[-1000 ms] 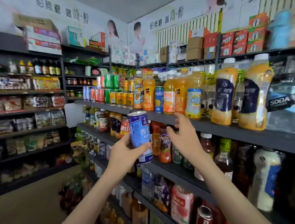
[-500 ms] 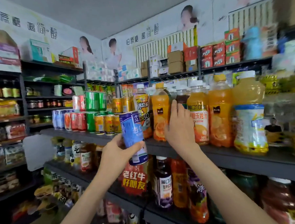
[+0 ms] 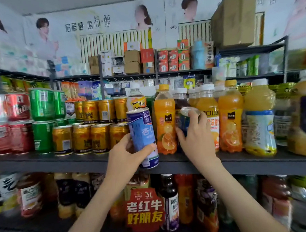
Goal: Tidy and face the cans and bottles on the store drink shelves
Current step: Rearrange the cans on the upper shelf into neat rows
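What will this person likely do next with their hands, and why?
Probably the right hand lifts the dark can out from among the juice bottles: its fingers curl round it, and it stands with bottles, not cans. The left hand holds a blue can tilted, off the shelf.

Grips tilted blue-and-white can [image 3: 142, 138] in left hand [image 3: 126, 156], held in front of shelf [image 3: 59, 161] edge. Curls right hand [image 3: 198, 141] round dark blue can [image 3: 184, 123] at 3 o'clock of first can, among orange juice bottles [image 3: 165, 123]. At 9 o'clock: gold cans [image 3: 95, 138] stacked two high, then green cans [image 3: 41, 121], red cans [image 3: 10, 123]. At 6 o'clock, below shelf: red sign [image 3: 144, 210].
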Action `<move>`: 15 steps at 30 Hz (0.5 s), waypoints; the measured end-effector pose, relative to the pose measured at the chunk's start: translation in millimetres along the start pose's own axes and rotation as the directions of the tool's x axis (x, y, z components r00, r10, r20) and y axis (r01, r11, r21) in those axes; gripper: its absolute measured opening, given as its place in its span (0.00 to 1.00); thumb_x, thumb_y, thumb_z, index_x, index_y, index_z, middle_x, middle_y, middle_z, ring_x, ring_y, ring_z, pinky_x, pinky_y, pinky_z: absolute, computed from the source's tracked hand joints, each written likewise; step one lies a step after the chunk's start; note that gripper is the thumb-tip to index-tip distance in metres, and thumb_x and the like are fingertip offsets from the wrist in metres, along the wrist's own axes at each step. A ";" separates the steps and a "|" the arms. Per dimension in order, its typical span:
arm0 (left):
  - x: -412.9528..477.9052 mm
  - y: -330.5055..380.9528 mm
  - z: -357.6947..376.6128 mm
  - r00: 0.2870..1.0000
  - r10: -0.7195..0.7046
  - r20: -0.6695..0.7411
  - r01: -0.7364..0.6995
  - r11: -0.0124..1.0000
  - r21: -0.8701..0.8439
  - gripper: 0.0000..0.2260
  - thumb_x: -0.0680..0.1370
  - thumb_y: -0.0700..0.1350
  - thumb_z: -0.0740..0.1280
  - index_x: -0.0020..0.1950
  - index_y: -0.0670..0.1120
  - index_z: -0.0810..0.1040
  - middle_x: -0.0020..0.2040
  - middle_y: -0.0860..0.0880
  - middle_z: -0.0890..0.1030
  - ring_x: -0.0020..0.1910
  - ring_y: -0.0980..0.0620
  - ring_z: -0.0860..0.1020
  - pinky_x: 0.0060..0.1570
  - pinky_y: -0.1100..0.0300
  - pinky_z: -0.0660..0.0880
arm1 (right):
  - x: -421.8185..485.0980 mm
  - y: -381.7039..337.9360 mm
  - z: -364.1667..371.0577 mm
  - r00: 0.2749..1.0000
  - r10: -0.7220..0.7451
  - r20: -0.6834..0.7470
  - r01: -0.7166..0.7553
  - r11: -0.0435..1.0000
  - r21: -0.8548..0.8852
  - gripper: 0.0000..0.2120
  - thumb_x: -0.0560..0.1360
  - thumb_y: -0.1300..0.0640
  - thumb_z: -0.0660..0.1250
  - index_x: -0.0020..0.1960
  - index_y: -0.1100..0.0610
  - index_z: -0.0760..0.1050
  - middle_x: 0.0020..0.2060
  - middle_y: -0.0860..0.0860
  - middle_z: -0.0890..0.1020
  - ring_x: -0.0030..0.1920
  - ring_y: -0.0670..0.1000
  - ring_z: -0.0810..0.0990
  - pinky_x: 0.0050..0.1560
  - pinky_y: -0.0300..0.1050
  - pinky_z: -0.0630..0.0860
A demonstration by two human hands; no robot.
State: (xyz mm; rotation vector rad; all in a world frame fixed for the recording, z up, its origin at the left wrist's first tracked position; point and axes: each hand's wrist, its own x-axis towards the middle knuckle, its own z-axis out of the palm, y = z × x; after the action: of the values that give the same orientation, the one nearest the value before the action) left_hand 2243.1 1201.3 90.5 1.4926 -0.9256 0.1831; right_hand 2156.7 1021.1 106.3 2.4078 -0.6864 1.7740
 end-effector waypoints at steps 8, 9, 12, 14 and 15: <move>-31.2 0.7 1.0 0.999 -0.043 -0.005 0.042 0.994 -0.101 0.15 0.69 0.44 0.75 0.50 0.59 0.76 0.47 0.60 0.83 0.45 0.65 0.81 0.40 0.70 0.76 | -45.2 -9.0 -38.0 0.986 -0.020 -0.164 0.091 0.892 0.443 0.28 0.70 0.65 0.73 0.59 0.51 0.61 0.60 0.66 0.70 0.60 0.59 0.71 0.56 0.33 0.66; -37.2 0.5 -4.3 0.998 -0.060 -0.015 0.058 0.993 -0.104 0.15 0.69 0.44 0.75 0.51 0.59 0.77 0.46 0.60 0.83 0.45 0.64 0.81 0.40 0.69 0.76 | -49.1 -16.0 -46.6 0.979 -0.043 -0.198 0.133 0.875 0.465 0.27 0.69 0.66 0.74 0.59 0.51 0.62 0.59 0.66 0.70 0.59 0.57 0.70 0.55 0.30 0.65; -55.8 -2.1 -25.3 0.990 -0.124 -0.067 0.116 0.987 -0.108 0.16 0.68 0.45 0.75 0.54 0.56 0.78 0.47 0.57 0.84 0.47 0.60 0.81 0.45 0.62 0.78 | -61.1 -43.2 -65.6 0.982 -0.062 -0.179 0.158 0.786 0.598 0.25 0.70 0.61 0.72 0.62 0.52 0.63 0.60 0.60 0.70 0.61 0.54 0.70 0.60 0.31 0.68; -70.2 -6.3 -45.5 0.981 -0.159 -0.110 0.148 0.984 -0.100 0.17 0.67 0.49 0.76 0.54 0.55 0.79 0.48 0.56 0.84 0.48 0.57 0.82 0.47 0.58 0.79 | -71.4 -66.5 -69.9 0.995 -0.052 -0.085 0.097 0.688 0.719 0.25 0.71 0.59 0.72 0.63 0.50 0.64 0.60 0.49 0.69 0.63 0.51 0.71 0.60 0.47 0.74; -77.3 -8.4 -57.7 0.977 -0.168 -0.132 0.158 0.984 -0.086 0.18 0.65 0.53 0.76 0.52 0.56 0.79 0.47 0.57 0.84 0.48 0.57 0.82 0.47 0.59 0.79 | -76.7 -80.2 -69.8 0.997 -0.055 -0.046 0.071 0.644 0.762 0.25 0.71 0.58 0.72 0.63 0.49 0.64 0.60 0.46 0.70 0.63 0.48 0.72 0.59 0.50 0.75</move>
State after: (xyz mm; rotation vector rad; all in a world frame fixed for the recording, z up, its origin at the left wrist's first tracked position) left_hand 2221.0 1284.8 46.7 1.4595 -0.6881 0.1293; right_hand 2108.3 1138.8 74.7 2.8023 0.2612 2.3992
